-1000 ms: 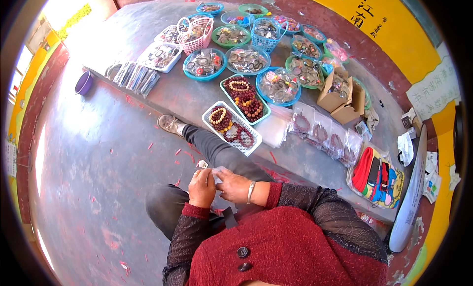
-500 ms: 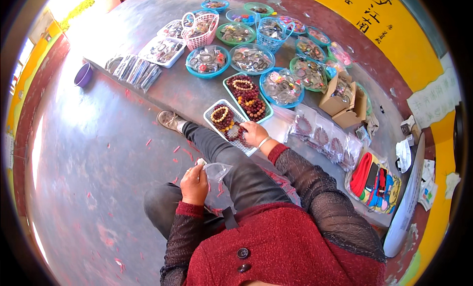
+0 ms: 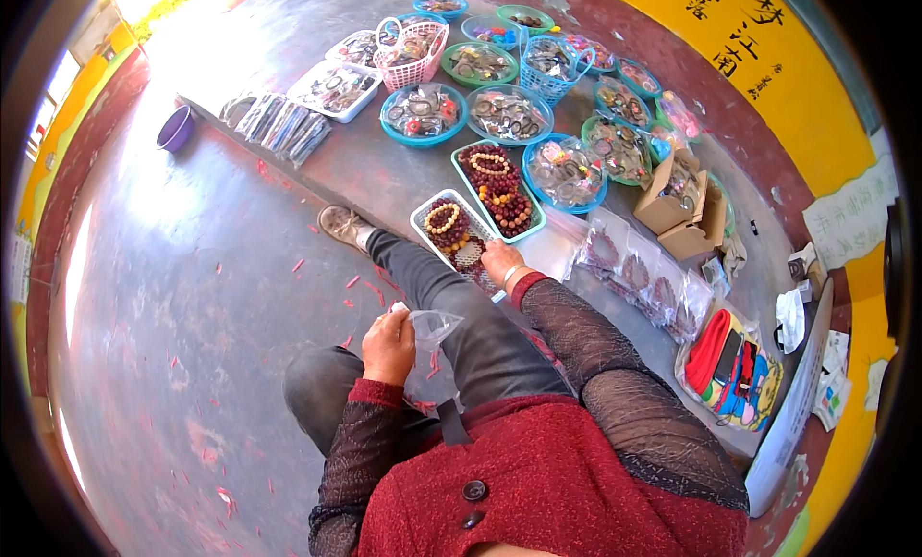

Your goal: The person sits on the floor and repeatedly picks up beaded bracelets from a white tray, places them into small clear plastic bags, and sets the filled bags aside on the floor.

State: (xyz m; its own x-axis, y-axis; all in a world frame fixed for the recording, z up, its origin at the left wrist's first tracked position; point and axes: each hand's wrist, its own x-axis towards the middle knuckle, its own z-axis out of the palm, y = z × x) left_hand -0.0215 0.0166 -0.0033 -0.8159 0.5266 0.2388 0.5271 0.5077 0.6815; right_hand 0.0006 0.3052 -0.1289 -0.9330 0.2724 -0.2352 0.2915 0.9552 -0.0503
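My left hand [image 3: 389,346] is raised over my bent legs, its fingers closed on the top of a small clear plastic bag [image 3: 435,327] that looks empty. At the white mesh tray [image 3: 420,214] in front of my right leg, my right hand [image 3: 501,261] reaches over the near right rim. Its fingers are pinched at a dark red bead bracelet [image 3: 468,257]; their tips are partly hidden. More bead bracelets, dark red with a pale one [image 3: 443,218], lie toward the tray's far end. Beside it, a pale green tray [image 3: 534,223] holds similar dark and amber bracelets.
Round plastic basins [image 3: 423,142] and baskets [image 3: 413,72] of bagged trinkets crowd the raised ledge. Bagged bracelets [image 3: 637,272], a cardboard box [image 3: 663,211] and a colourful pouch [image 3: 735,370] lie to the right. A purple bucket [image 3: 176,130] stands far left. Red scraps litter the floor.
The whole view has shifted slightly, so the scene sits a little further right and lower. Both hands keep nearly the same places, the left with the bag, the right at the tray.
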